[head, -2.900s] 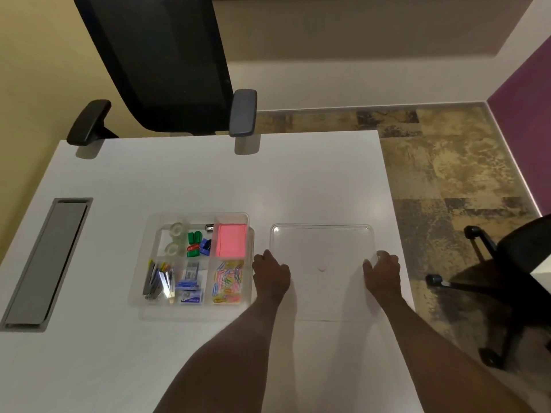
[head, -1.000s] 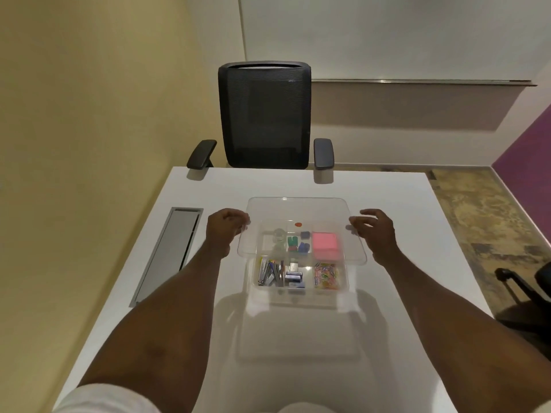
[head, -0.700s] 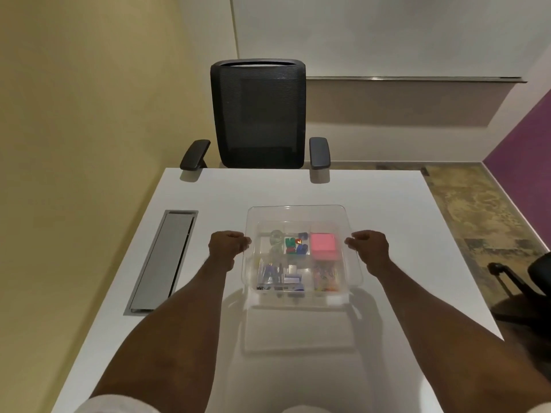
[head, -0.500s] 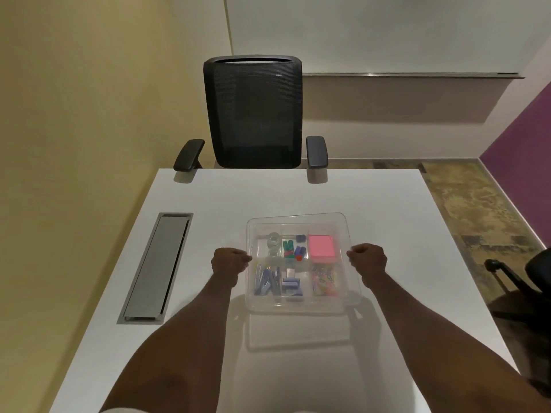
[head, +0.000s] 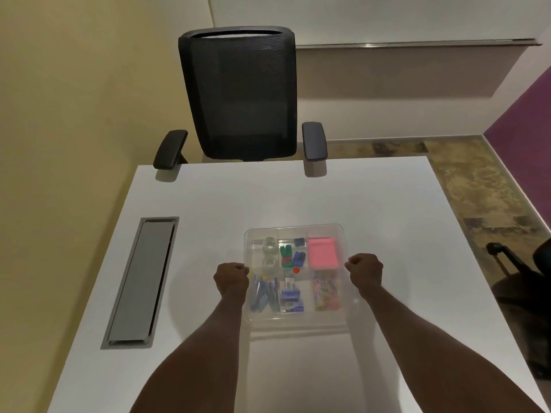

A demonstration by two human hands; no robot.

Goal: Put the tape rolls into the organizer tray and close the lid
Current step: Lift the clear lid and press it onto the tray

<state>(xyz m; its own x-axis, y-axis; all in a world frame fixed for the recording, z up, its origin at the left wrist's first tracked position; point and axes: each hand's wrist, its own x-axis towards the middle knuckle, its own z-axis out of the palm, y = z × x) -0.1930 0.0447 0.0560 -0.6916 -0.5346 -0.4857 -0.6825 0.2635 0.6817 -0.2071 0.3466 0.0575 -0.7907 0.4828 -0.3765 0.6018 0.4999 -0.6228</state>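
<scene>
A clear organizer tray [head: 298, 318] sits on the white desk in front of me, with the clear lid [head: 323, 229] lying over it. Two clear tape rolls [head: 269, 244] rest in its far left compartment, seen through the lid. My left hand [head: 232, 280] is closed on the lid's left edge, and my right hand [head: 366, 271] is closed on its right edge. Whether the lid is fully seated on the tray I cannot tell.
Other tray compartments hold pink sticky notes [head: 323, 253], coloured clips, pens and staples. A grey cable hatch [head: 143, 281] is set into the desk at the left. A black office chair [head: 241, 96] stands at the far edge; another chair [head: 524, 287] is at the right.
Both hands picked the lid up from the desk beside the tray, carried it over the tray and lowered it onto it. The lid now lies level over the tray.
</scene>
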